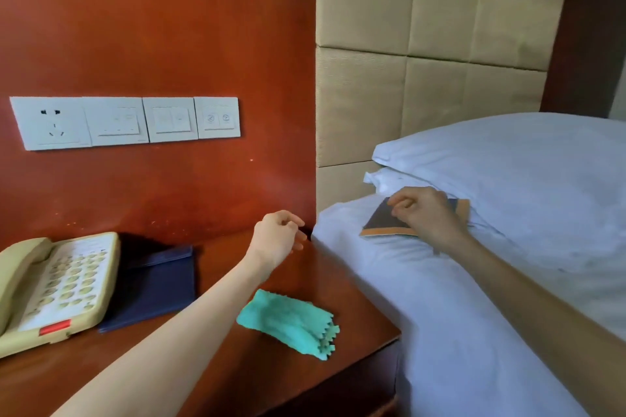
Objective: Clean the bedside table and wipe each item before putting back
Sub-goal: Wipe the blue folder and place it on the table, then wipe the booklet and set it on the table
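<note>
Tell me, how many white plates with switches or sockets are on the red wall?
4, side by side in one row above the telephone: socket plate leftmost, then three switch plates. More may lie beyond the left edge.

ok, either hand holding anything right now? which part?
Left hand holds nothing, hovering above the bedside table. Right hand rests over the booklet on the bed; an actual grip can't be told.

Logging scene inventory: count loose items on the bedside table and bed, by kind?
Telephone: 1
Blue folder: 1
Green cloth: 1
Booklet on the bed: 1, under the right hand
Pillows: 2
Total: 6
</note>
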`<state>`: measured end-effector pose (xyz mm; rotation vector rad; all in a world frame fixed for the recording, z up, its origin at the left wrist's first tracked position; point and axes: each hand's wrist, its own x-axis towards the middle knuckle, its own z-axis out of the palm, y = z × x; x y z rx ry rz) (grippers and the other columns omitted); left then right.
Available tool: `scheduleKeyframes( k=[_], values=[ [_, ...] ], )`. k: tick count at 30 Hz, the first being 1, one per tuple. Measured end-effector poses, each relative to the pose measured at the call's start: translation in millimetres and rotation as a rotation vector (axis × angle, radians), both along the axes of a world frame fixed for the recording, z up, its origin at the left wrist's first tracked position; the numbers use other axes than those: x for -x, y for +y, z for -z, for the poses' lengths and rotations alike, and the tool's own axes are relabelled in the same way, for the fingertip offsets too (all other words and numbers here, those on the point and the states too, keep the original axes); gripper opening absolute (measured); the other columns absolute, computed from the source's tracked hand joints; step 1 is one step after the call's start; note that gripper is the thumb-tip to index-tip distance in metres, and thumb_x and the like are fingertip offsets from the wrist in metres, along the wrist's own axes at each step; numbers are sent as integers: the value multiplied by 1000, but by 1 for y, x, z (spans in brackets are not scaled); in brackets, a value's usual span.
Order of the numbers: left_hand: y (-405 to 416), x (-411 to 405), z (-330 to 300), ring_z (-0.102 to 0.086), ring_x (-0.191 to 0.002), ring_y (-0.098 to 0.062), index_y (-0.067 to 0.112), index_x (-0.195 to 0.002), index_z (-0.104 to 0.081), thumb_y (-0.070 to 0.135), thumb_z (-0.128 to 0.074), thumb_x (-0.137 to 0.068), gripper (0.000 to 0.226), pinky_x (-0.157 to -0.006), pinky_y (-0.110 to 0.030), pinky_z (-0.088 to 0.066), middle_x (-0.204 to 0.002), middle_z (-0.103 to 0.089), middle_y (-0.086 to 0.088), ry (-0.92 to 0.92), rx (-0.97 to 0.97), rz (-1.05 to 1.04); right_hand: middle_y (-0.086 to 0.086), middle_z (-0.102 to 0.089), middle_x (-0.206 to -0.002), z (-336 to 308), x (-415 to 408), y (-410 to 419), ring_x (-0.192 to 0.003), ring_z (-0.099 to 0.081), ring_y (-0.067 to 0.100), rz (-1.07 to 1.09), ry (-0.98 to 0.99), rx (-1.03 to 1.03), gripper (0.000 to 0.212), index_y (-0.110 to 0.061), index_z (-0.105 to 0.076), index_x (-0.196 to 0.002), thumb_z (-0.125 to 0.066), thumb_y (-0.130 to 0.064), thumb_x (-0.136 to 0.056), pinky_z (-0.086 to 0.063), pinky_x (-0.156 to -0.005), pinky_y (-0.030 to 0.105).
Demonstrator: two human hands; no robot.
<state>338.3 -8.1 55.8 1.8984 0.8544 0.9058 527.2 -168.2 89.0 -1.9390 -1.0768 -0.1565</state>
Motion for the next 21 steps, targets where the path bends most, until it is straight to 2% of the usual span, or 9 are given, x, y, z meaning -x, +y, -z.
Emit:
scheduleKeyframes(
  k=[2,5,6,9,11,13,15,18,21],
  values=[
    [-6,-28,0,-63,-64,-13,7,-103,-64,8,-37,-99,28,-51,-17,-49,-84,-70,-7,-43,141,9,1,-72,-81,1,-19,-13,-85,-64,18,75,23,0,22,-21,-70,-81,-56,-5,-82,-46,-82,28],
    [-14,-67,-2,-61,-70,-15,7,-116,-58,14,-41,-100,24,-59,-22,-48,-94,-66,-7,-45,354,38,6,-68,-88,6,-42,-30,-82,-59,17,122,22,-26,19,-11,-71,-89,-60,1,-80,-39,-68,17],
    [-17,-78,-1,-59,-71,-16,8,-120,-54,15,-42,-99,25,-63,-25,-47,-96,-63,-7,-42,419,58,8,-67,-93,8,-49,-34,-83,-58,18,149,30,-40,18,-8,-71,-92,-62,1,-80,-38,-68,16],
    [-23,-106,5,-57,-83,-24,9,-122,-49,21,-43,-98,27,-69,-30,-47,-101,-55,-9,2,548,118,15,-62,-108,12,-72,-38,-100,-59,29,271,90,-21,23,-5,-67,-105,-64,-6,-82,-46,-84,30],
    [-27,-120,10,-56,-88,-29,9,-119,-50,22,-45,-98,25,-69,-31,-49,-103,-52,-13,-40,679,133,16,-56,-116,15,-83,-42,-106,-56,32,322,161,28,29,-7,-63,-111,-65,-14,-83,-45,-85,33],
    [-27,-132,14,-57,-79,-27,9,-114,-51,19,-49,-97,20,-81,-37,-54,-95,-51,-12,-107,766,113,11,-56,-104,18,-89,-45,-101,-56,31,337,240,46,26,-5,-62,-106,-65,-17,-83,-41,-76,30],
    [-24,-140,15,-58,-69,-24,8,-110,-53,16,-52,-97,15,-89,-39,-54,-87,-51,-9,-142,788,67,8,-56,-85,22,-92,-47,-83,-59,30,310,350,40,20,-3,-61,-97,-66,-17,-83,-44,-68,31],
    [-22,-143,11,-60,-65,-23,4,-101,-54,10,-53,-97,7,-63,-28,-56,-87,-57,-11,-177,803,80,11,-58,-68,24,-91,-47,-52,-56,26,240,522,-30,12,-8,-53,-79,-65,-9,-82,-45,-50,28],
    [-19,-142,7,-58,-61,-18,3,-91,-57,5,-56,-95,4,-45,-20,-52,-83,-59,-12,-144,738,95,8,-52,-48,22,-89,-47,-41,-46,20,189,600,-153,22,-9,-51,-66,-60,7,-78,-42,-46,25]
  ],
)
